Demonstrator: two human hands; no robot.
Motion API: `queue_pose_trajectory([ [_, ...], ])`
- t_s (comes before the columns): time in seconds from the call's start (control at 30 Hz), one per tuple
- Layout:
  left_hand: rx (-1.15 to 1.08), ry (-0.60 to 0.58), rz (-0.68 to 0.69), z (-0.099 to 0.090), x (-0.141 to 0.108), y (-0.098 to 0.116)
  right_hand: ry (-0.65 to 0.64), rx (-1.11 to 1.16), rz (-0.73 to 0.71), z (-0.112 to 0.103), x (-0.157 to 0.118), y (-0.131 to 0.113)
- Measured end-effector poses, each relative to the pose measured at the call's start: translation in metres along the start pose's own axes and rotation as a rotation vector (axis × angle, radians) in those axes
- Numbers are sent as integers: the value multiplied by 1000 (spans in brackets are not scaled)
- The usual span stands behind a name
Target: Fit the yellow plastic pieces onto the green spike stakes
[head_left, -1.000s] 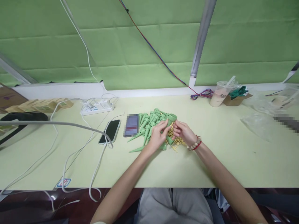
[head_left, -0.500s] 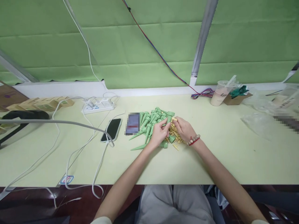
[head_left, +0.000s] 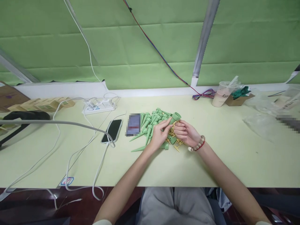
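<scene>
Between the fingers of my left hand (head_left: pixel 160 134) is a green cone (head_left: pixel 175 117), its wide open end tilted up and to the right. My right hand (head_left: pixel 186 132) is closed beside it, palm side turned up, fingers curled near the cone; whatever they hold is hidden. A pile of green spikes (head_left: pixel 148 120) lies left of and behind my left hand. Small yellow T-shaped pieces (head_left: pixel 177 148) are heaped under and between my hands, along with some green caps.
Left of the pile lie a blurred purple packet (head_left: pixel 133 124), a phone (head_left: pixel 112 131), white cables and a power strip (head_left: pixel 100 107). At the back right stand a drink cup (head_left: pixel 219 95), a small cardboard box (head_left: pixel 239 100) and plastic bags (head_left: pixel 257 123).
The green cone has tipped so its open end faces up and right. My right hand has rolled palm up with its fingers curled; the yellow piece seen at its fingertips is now hidden.
</scene>
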State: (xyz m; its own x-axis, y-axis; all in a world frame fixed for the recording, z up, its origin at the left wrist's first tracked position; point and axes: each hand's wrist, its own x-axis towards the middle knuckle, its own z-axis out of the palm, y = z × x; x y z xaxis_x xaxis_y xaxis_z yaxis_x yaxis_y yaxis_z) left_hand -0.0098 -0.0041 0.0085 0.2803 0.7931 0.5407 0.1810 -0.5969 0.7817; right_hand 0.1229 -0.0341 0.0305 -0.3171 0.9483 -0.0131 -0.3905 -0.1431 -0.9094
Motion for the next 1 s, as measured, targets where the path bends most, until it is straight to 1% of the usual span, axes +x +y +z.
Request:
queue_pose_trajectory([
  [0.07,1,29,-31,1,0,1,-3,-90,17,-5,1,0],
  [0.1,-15,45,-70,2,0,1,36,-180,-3,-8,1,2],
  [0.13,-42,59,-120,3,-1,2,107,-304,-57,-10,2,4],
  [0.2,-105,81,-223,5,-1,2,278,-642,-255,-13,4,10],
  [0.27,-136,91,-287,6,-1,1,363,-994,-483,-16,4,13],
  [0.3,-136,92,-296,6,-1,0,366,-1136,-567,-17,5,14],
  [0.37,-121,93,-282,6,-1,-1,351,-1311,-656,-20,6,15],
  [0.47,-100,91,-254,7,-3,-1,382,-1384,-676,-21,8,17],
  [0.6,-42,81,-261,9,-5,0,411,-1380,-645,-21,9,20],
  [0.67,12,74,-219,9,-6,0,421,-1353,-648,-18,7,21],
  [0.73,54,60,-159,8,-6,0,437,-1249,-634,-14,5,23],
  [0.8,64,41,-114,7,-6,-1,459,-1028,-559,-8,4,25],
  [0.87,60,34,-92,7,-6,-2,429,-692,-428,-2,3,25],
  [0.93,56,45,-73,8,-6,-3,308,-344,-277,2,4,21],
  [0.97,50,56,-60,8,-6,-4,229,-211,-206,3,4,18],
  [1.0,38,66,-46,9,-6,-4,150,-128,-139,3,3,15],
])
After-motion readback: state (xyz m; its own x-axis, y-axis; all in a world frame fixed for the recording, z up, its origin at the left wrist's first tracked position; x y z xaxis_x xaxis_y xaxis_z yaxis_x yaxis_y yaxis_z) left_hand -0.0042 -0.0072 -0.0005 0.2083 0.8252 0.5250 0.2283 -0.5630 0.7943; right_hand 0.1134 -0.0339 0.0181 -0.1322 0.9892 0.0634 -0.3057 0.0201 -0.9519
